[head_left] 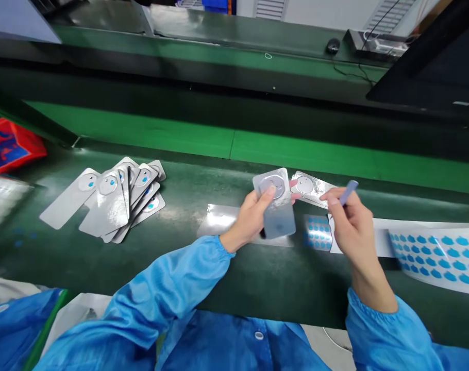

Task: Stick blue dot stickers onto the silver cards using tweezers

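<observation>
I have my left hand (pixel 253 216) closed around a translucent plastic card (pixel 276 206) with a round blister near its top, held upright just above the green counter (pixel 203 268), towards the middle of its near edge. My right hand (pixel 352 226) pinches a small blue tool (pixel 349 191) between thumb and forefinger, just beside the card. A sticker strip (pixel 431 252) of blue dots runs to the right edge; finished cards (pixel 111 198), each with a blue dot, fan out at the left. I judge this the sticking step: the next move calls for a steady, centred placement on the blister.
</observation>
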